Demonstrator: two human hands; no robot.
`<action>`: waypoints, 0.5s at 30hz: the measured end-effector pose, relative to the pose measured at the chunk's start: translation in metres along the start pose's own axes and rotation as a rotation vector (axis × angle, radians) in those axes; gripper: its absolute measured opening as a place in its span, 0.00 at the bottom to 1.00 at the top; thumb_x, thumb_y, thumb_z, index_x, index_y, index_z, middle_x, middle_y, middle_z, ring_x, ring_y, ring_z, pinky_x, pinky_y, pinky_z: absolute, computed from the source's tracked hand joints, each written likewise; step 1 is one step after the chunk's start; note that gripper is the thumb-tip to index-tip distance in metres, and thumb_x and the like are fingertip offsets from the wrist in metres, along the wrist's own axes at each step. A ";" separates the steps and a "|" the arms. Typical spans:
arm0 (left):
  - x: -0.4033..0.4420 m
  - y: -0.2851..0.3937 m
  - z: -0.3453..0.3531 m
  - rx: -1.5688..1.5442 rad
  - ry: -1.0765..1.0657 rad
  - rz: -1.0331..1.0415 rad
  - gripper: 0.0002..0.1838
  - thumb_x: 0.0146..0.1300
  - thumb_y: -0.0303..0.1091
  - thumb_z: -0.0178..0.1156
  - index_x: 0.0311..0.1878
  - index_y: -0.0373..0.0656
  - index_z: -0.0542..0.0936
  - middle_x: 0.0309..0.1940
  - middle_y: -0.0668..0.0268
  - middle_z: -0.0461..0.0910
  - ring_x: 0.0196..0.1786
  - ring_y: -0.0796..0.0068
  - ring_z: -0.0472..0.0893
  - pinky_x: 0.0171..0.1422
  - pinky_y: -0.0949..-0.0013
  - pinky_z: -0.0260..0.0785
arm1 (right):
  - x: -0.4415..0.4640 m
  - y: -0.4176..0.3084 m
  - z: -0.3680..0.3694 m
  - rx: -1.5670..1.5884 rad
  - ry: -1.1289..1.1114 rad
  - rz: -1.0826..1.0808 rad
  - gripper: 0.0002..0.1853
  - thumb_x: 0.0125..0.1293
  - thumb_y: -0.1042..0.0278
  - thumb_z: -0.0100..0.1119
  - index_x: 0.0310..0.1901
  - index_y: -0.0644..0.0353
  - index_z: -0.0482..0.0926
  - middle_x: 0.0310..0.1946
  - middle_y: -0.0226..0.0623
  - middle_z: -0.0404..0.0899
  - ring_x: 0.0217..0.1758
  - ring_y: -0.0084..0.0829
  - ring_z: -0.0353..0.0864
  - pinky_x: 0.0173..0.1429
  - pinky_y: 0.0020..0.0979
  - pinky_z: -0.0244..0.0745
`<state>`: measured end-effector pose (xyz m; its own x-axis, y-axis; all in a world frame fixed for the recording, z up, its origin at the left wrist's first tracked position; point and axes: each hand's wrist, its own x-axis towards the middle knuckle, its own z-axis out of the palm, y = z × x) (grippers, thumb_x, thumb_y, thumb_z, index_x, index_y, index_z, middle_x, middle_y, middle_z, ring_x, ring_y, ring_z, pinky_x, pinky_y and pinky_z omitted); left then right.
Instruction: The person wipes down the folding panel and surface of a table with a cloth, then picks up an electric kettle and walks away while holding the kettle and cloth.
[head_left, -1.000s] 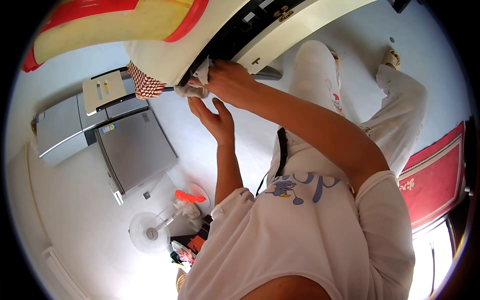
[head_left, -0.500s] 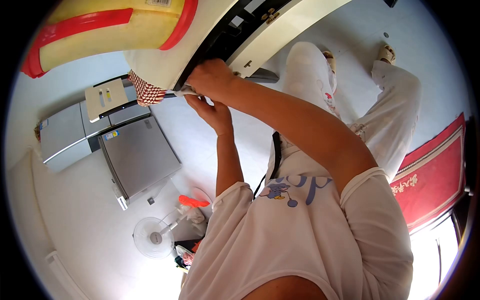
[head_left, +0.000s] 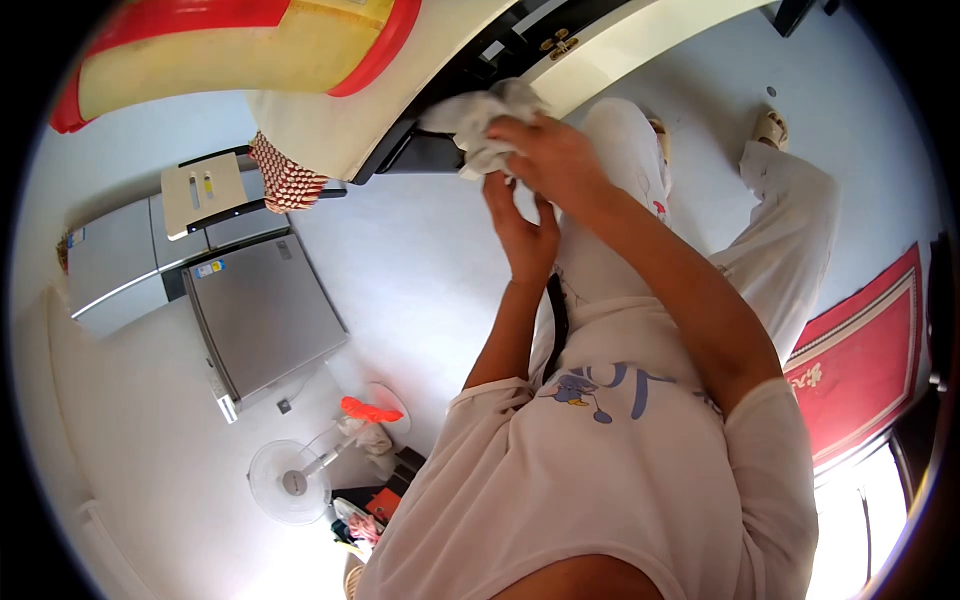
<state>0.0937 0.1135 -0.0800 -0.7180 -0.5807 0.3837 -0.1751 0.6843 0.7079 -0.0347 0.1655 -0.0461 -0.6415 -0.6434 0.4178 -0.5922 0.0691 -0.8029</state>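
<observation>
A crumpled whitish cloth [head_left: 480, 125], partly smeared by motion, hangs in front of the dark open edge of a white-topped table [head_left: 350, 135]. My right hand [head_left: 560, 165] is closed on the cloth's right side. Just below it, my left hand [head_left: 525, 240] pinches the cloth's lower edge with its fingertips, partly hidden by the cloth; its thumb stands a little apart. Behind the cloth is a black recess [head_left: 440, 150] with a brass-coloured metal fitting [head_left: 557, 44] farther along.
A yellow and red cylindrical container [head_left: 240, 55] lies on the tabletop at upper left. A red-and-white woven cover [head_left: 285, 180] hangs by a chair [head_left: 203, 195]. A grey fridge [head_left: 265, 315] and a fan [head_left: 292, 483] stand to the left. A red mat [head_left: 865, 350] lies at right.
Both hands have moved right, away from the table's edge, bringing the cloth into fuller view. The head view has shifted slightly.
</observation>
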 end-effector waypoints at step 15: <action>0.031 -0.011 -0.024 0.073 0.000 0.029 0.41 0.57 0.15 0.59 0.77 0.35 0.61 0.70 0.44 0.60 0.71 0.44 0.66 0.72 0.54 0.65 | 0.052 -0.004 0.013 -0.539 -0.172 -0.042 0.19 0.57 0.65 0.65 0.52 0.51 0.88 0.40 0.35 0.83 0.35 0.33 0.87 0.35 0.34 0.83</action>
<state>0.0895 0.0779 -0.0620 -0.7232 -0.5604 0.4036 -0.2027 0.7309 0.6517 -0.0597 0.1219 -0.0267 -0.5500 -0.7660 0.3329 -0.8096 0.3910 -0.4378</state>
